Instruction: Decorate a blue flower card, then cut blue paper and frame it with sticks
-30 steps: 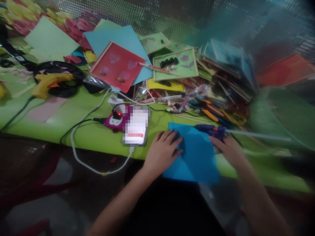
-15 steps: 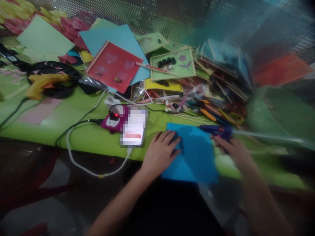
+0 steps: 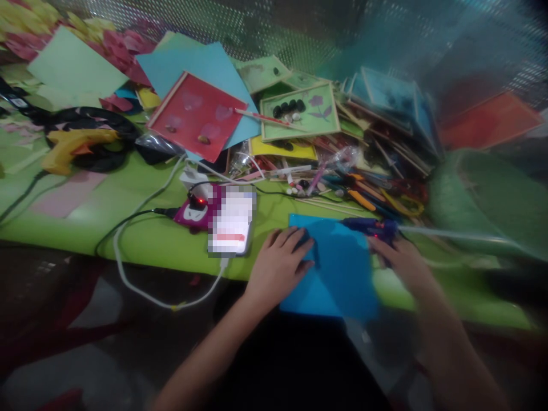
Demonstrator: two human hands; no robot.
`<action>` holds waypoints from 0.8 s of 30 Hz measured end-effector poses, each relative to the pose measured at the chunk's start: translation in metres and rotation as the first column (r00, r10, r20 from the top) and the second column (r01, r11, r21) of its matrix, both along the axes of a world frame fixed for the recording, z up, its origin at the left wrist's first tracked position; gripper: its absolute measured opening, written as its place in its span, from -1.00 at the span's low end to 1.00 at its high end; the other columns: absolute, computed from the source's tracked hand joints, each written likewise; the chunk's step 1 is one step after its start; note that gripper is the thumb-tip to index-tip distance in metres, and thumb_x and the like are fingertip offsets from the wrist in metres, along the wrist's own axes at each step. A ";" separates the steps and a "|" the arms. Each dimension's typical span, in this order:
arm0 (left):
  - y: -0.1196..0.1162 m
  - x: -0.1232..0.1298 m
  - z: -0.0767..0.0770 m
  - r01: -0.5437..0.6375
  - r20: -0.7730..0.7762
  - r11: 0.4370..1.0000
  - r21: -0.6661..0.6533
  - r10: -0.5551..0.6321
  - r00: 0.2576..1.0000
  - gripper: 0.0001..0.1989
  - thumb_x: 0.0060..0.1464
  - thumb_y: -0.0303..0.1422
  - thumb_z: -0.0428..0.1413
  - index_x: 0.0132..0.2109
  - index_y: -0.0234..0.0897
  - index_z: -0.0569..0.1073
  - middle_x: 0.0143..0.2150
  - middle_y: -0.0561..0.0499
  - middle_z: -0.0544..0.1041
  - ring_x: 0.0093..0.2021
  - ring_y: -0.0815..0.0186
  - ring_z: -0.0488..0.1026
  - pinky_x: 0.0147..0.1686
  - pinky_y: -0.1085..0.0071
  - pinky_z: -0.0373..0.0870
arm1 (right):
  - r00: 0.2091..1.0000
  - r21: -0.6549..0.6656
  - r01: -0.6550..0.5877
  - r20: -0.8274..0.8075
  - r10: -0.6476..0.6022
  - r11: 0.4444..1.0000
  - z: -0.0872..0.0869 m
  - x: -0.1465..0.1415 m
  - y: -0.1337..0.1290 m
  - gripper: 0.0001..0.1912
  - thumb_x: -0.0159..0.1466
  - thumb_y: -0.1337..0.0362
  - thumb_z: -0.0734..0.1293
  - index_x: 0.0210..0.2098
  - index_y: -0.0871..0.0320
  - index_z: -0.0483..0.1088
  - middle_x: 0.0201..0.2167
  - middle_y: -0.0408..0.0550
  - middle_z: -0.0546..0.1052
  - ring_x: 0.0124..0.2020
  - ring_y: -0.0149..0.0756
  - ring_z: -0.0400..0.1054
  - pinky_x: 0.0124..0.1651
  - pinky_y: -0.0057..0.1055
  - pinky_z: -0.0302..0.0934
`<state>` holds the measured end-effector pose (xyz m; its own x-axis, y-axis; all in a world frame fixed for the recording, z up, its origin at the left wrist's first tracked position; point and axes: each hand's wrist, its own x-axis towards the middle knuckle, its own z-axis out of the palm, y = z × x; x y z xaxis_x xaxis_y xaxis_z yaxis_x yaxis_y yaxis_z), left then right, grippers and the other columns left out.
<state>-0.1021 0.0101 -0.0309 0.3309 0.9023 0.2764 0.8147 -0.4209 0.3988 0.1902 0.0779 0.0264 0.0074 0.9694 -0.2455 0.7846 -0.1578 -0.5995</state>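
A blue sheet [image 3: 338, 274] lies on the green table [image 3: 171, 240] and overhangs its front edge. My left hand [image 3: 280, 260] rests on the sheet's left side, fingers apart and palm down. Wrapped round the handle of a dark blue glue gun [image 3: 372, 226] is my right hand [image 3: 396, 254]. The gun's nozzle points left, over the sheet's upper right edge, and a clear glue stick [image 3: 445, 233] sticks out of its back. Whether the nozzle touches the sheet I cannot tell.
Left of my left hand are a phone [image 3: 233, 222] on a white cable and a purple power strip [image 3: 199, 214]. Framed cards [image 3: 299, 111], pliers and sticks are heaped behind. A yellow glue gun [image 3: 81, 145] lies far left, a green container [image 3: 483, 200] right.
My right hand and the blue glue gun have moved slightly left along the sheet's upper edge. My left hand has stayed in place on the sheet.
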 end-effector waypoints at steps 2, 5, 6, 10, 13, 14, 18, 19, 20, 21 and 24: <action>0.000 0.000 -0.001 0.002 0.001 1.000 -0.002 -0.002 1.000 -0.61 0.41 -0.19 0.10 0.28 -0.18 0.49 0.36 -0.11 0.47 0.38 0.00 0.35 0.33 -0.08 0.31 | 1.000 0.004 0.005 -0.007 -0.005 1.000 -0.003 0.005 -0.001 -0.30 0.17 -0.42 0.32 -0.71 0.05 0.34 -0.71 -0.06 0.40 -0.61 -0.27 0.27 -0.45 -0.30 0.15; 0.000 0.000 -0.002 0.002 0.002 1.000 -0.006 -0.002 1.000 -0.61 0.42 -0.19 0.09 0.28 -0.16 0.48 0.38 -0.10 0.46 0.38 0.01 0.35 0.33 -0.07 0.30 | 1.000 0.010 0.006 -0.013 -0.006 1.000 -0.005 0.010 -0.001 -0.32 0.21 -0.37 0.32 -0.70 0.05 0.32 -0.71 -0.06 0.40 -0.63 -0.28 0.25 -0.46 -0.29 0.15; 0.000 0.000 -0.002 0.002 0.001 1.000 -0.008 -0.002 1.000 -0.61 0.42 -0.18 0.09 0.28 -0.15 0.48 0.38 -0.10 0.46 0.39 0.01 0.34 0.33 -0.07 0.30 | 1.000 0.012 0.007 -0.008 -0.007 1.000 -0.005 0.009 -0.001 -0.33 0.21 -0.36 0.32 -0.70 0.04 0.32 -0.71 -0.06 0.39 -0.62 -0.28 0.25 -0.46 -0.28 0.15; 0.000 0.000 -0.001 -0.002 0.000 1.000 -0.010 0.002 1.000 -0.61 0.41 -0.18 0.09 0.29 -0.15 0.47 0.37 -0.09 0.46 0.39 0.02 0.34 0.34 -0.06 0.29 | 1.000 -0.002 0.003 0.030 -0.003 1.000 -0.001 0.001 0.000 -0.34 0.19 -0.36 0.31 -0.69 0.05 0.35 -0.70 -0.07 0.39 -0.62 -0.27 0.27 -0.48 -0.29 0.11; 0.000 0.000 -0.002 -0.002 -0.004 1.000 -0.008 0.002 1.000 -0.60 0.42 -0.18 0.09 0.29 -0.17 0.47 0.37 -0.10 0.46 0.39 0.01 0.33 0.34 -0.06 0.30 | 1.000 -0.007 0.001 0.032 -0.001 1.000 -0.001 -0.001 0.000 -0.33 0.16 -0.40 0.31 -0.66 0.06 0.37 -0.71 -0.08 0.39 -0.62 -0.28 0.26 -0.48 -0.30 0.10; 0.000 0.000 -0.002 0.000 -0.004 1.000 -0.008 0.000 1.000 -0.60 0.42 -0.18 0.09 0.29 -0.17 0.47 0.37 -0.10 0.46 0.40 0.01 0.33 0.34 -0.07 0.30 | 1.000 -0.005 -0.001 0.028 0.001 1.000 -0.001 0.000 0.000 -0.31 0.17 -0.41 0.30 -0.67 0.06 0.35 -0.71 -0.08 0.40 -0.63 -0.28 0.25 -0.48 -0.30 0.10; 0.000 0.001 -0.003 0.001 0.002 1.000 -0.006 -0.001 1.000 -0.60 0.41 -0.18 0.10 0.29 -0.16 0.48 0.38 -0.09 0.46 0.39 0.01 0.34 0.35 -0.07 0.29 | 1.000 0.019 0.012 0.026 -0.013 1.000 -0.003 0.011 -0.002 -0.31 0.19 -0.40 0.31 -0.68 0.06 0.34 -0.71 -0.08 0.39 -0.63 -0.29 0.25 -0.48 -0.30 0.11; 0.000 0.000 -0.003 0.001 0.003 1.000 -0.003 -0.001 1.000 -0.60 0.41 -0.18 0.10 0.29 -0.16 0.49 0.37 -0.09 0.46 0.39 0.01 0.34 0.34 -0.07 0.30 | 0.999 0.019 0.017 0.028 -0.017 1.000 -0.003 0.012 -0.002 -0.33 0.19 -0.39 0.31 -0.67 0.06 0.36 -0.72 -0.09 0.38 -0.63 -0.29 0.25 -0.47 -0.30 0.12; 0.000 0.000 -0.003 0.001 0.004 1.000 -0.001 -0.001 1.000 -0.60 0.41 -0.19 0.10 0.29 -0.17 0.49 0.37 -0.10 0.46 0.39 0.01 0.34 0.34 -0.06 0.30 | 0.999 0.017 0.021 0.026 -0.021 1.000 -0.003 0.013 -0.002 -0.34 0.19 -0.38 0.32 -0.65 0.06 0.38 -0.73 -0.10 0.37 -0.63 -0.29 0.25 -0.47 -0.30 0.12; 0.000 0.000 -0.002 0.001 0.003 1.000 0.002 -0.001 1.000 -0.60 0.41 -0.19 0.10 0.29 -0.17 0.49 0.36 -0.11 0.47 0.38 0.01 0.35 0.33 -0.06 0.31 | 0.999 0.012 0.024 0.022 -0.024 1.000 -0.002 0.012 -0.002 -0.35 0.20 -0.37 0.32 -0.64 0.07 0.39 -0.73 -0.10 0.37 -0.63 -0.29 0.25 -0.47 -0.30 0.12; 0.000 0.000 -0.002 0.001 -0.001 1.000 0.002 -0.001 1.000 -0.61 0.41 -0.19 0.10 0.29 -0.16 0.49 0.36 -0.10 0.47 0.38 0.01 0.35 0.33 -0.06 0.30 | 1.000 -0.011 0.028 0.011 -0.027 1.000 -0.002 0.005 -0.001 -0.36 0.18 -0.37 0.32 -0.62 0.07 0.40 -0.71 -0.09 0.39 -0.61 -0.28 0.27 -0.46 -0.30 0.13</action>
<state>-0.1017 0.0099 -0.0325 0.3321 0.9014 0.2779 0.8144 -0.4226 0.3976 0.1952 0.0772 0.0244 0.0366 0.9660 -0.2559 0.7861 -0.1860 -0.5894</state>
